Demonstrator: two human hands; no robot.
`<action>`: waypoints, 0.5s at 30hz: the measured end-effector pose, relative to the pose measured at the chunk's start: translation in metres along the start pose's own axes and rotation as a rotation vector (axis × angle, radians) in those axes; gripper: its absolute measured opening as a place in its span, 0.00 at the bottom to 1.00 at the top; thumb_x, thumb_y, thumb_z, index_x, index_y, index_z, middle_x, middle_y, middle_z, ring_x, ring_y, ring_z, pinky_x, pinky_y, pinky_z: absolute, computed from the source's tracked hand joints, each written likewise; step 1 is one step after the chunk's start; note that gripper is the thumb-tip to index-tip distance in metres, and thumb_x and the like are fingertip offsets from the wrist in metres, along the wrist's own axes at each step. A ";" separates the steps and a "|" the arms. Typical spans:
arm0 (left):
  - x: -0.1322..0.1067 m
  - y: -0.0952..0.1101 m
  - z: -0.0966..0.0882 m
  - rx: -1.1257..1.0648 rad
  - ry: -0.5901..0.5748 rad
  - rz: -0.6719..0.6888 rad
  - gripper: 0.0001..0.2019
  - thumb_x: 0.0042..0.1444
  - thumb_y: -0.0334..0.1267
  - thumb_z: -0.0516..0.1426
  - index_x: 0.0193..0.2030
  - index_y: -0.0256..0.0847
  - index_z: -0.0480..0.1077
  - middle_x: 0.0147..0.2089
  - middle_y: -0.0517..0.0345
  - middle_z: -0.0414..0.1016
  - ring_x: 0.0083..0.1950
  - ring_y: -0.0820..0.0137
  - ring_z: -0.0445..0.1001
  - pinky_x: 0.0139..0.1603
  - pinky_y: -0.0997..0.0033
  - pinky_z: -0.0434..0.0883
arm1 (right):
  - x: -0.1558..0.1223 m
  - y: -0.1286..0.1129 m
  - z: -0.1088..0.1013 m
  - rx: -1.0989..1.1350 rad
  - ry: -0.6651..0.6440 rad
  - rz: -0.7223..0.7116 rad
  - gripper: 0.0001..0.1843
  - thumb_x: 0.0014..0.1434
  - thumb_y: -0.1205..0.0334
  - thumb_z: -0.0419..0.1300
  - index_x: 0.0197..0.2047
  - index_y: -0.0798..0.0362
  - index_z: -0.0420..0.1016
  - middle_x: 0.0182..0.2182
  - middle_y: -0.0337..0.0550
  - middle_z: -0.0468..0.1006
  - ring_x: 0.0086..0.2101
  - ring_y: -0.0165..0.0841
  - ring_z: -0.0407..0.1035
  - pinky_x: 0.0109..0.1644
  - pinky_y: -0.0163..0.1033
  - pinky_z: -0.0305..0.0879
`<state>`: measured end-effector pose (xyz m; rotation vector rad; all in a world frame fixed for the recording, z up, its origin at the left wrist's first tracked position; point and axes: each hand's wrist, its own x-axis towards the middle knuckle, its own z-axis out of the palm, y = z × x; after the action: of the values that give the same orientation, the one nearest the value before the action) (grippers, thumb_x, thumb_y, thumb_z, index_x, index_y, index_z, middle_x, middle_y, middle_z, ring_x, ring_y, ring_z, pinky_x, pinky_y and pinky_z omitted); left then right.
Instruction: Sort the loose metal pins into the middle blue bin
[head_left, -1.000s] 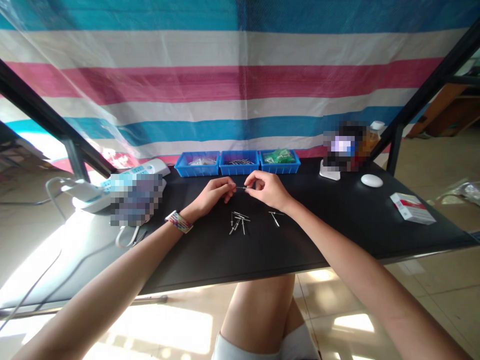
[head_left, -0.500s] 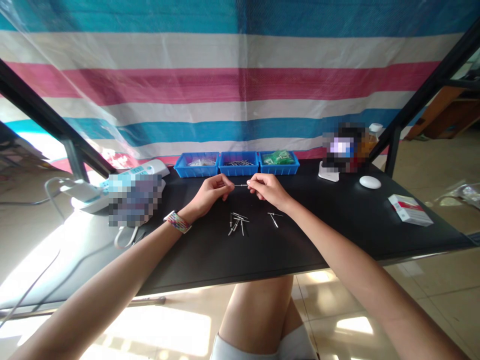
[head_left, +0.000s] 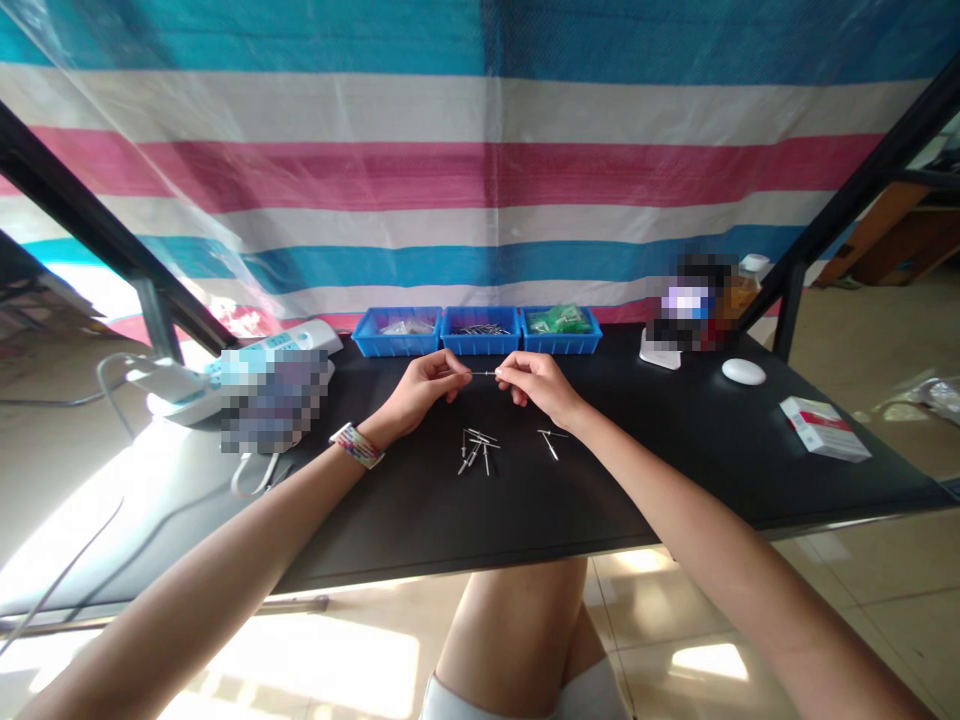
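My left hand [head_left: 421, 388] and my right hand [head_left: 536, 385] hover over the black table [head_left: 675, 470], fingertips pinched on the two ends of one thin metal pin [head_left: 484, 373] held level between them. Below the hands several loose metal pins [head_left: 476, 448] lie in a small heap. Two more pins [head_left: 550, 438] rest apart, under my right wrist. A bright woven band circles my left wrist.
Three blue bins [head_left: 480, 329] line the table's back edge, the right one holding green parts. A white round object [head_left: 743, 371] and a red-and-white box [head_left: 823, 428] sit at the right. A white device with cables [head_left: 180, 390] lies at the left. A striped tarp hangs behind.
My hands have drawn slightly apart, so more of the pin shows between the fingertips. The pins on the table have not moved.
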<state>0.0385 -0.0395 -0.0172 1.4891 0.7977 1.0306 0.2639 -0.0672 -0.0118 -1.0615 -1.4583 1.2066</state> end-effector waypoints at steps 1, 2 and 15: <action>0.000 0.000 0.000 0.000 -0.002 -0.004 0.16 0.53 0.44 0.72 0.34 0.38 0.73 0.27 0.63 0.70 0.25 0.76 0.66 0.28 0.74 0.61 | 0.000 0.000 0.000 0.006 0.002 -0.006 0.13 0.55 0.51 0.67 0.31 0.53 0.76 0.27 0.39 0.79 0.20 0.25 0.67 0.22 0.31 0.61; 0.000 0.001 0.000 0.001 -0.006 -0.010 0.15 0.53 0.44 0.72 0.35 0.38 0.73 0.27 0.63 0.70 0.25 0.76 0.66 0.28 0.74 0.61 | -0.001 0.000 0.000 0.010 0.004 -0.014 0.13 0.55 0.52 0.68 0.31 0.53 0.76 0.27 0.38 0.79 0.20 0.26 0.67 0.22 0.31 0.61; 0.001 0.002 0.000 -0.029 -0.075 -0.121 0.17 0.61 0.51 0.63 0.34 0.37 0.74 0.28 0.58 0.71 0.27 0.72 0.68 0.28 0.73 0.66 | -0.002 -0.001 0.005 0.002 0.080 -0.110 0.13 0.51 0.54 0.71 0.33 0.52 0.77 0.29 0.37 0.77 0.21 0.26 0.67 0.23 0.32 0.63</action>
<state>0.0390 -0.0389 -0.0148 1.4287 0.8059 0.8876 0.2596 -0.0699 -0.0115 -1.0033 -1.4350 1.0759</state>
